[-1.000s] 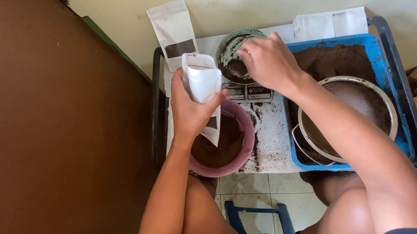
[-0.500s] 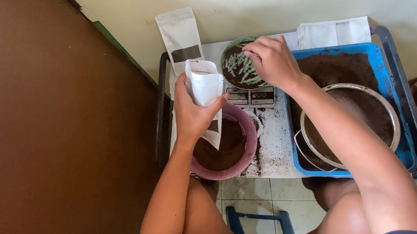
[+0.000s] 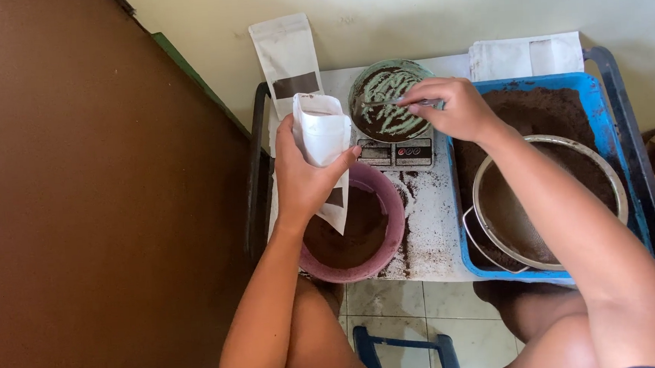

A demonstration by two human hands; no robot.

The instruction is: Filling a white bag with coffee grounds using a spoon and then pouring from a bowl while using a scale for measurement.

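Seen from above over the last second, the left hand (image 3: 306, 179) had barely moved, while the right hand (image 3: 452, 110) had shifted from covering the green bowl (image 3: 390, 100) to resting at its right rim, so the bowl's inside now showed: green walls streaked with dark brown powder. That suggested the scooping was under way, with powder about to go from the bowl to the pouch. Starting at the left, the left grip was wrapped closed around a white stand-up pouch (image 3: 323, 135), thumb on the near side and fingers curled behind, holding it upright with its mouth open at the top. Directly below that grip sat a round pink tub (image 3: 394, 225) partly filled with brown powder, and behind the grip a second white pouch (image 3: 288, 54) with a dark band leaned against the wall. Just right of the left grip, the green bowl stood on a small flat scale (image 3: 396, 154), whose front edge showed beneath it. The right grip was pinched together on a thin metal spoon handle (image 3: 422, 103) that reached left into the bowl; the spoon's tip was hard to make out. Below and right of that grip lay a blue tray (image 3: 595, 92) heaped with brown powder, with a round metal sieve (image 3: 616, 189) resting in it. Powder was scattered over the white table (image 3: 428, 223) between tub and tray, and folded white paper (image 3: 524, 54) lay beyond the right grip by the wall.
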